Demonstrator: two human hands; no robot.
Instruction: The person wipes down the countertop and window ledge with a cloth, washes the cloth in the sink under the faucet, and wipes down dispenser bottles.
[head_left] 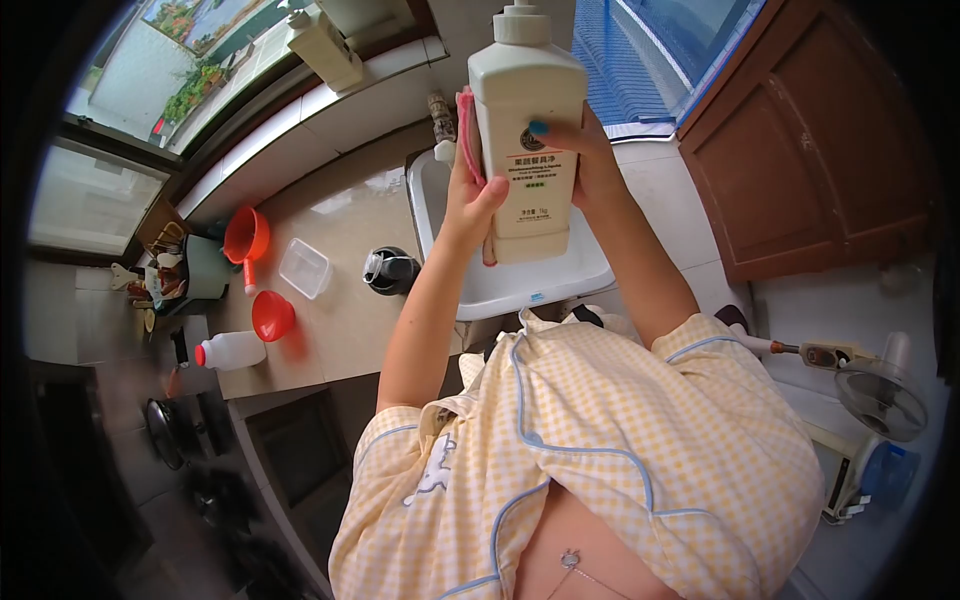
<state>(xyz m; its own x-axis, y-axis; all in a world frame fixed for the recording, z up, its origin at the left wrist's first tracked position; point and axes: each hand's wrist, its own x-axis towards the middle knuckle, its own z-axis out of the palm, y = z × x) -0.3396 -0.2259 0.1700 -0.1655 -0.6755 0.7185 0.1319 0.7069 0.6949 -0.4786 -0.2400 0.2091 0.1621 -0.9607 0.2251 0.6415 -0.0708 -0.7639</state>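
Note:
Raised above the white sink (590,280) is a large cream pump bottle of dishwashing liquid (525,225), upright with its printed label facing me. My right hand (592,160) grips its right side, the thumb lying across the front of the label. On the left side my left hand (470,205) is closed around a pink cloth (467,135), pressed against the bottle with the thumb at the front edge. Most fingers of both hands are hidden behind the bottle. The tap (443,150) stands at the sink's left, just behind my left hand.
On the counter (340,345) are a red ladle-like scoop (246,236), a clear plastic box (305,268), a red bowl (273,316), a white red-capped bottle (232,350) and a black container (390,271). Another pump bottle (325,55) stands on the window ledge. A fan (880,400) is at right.

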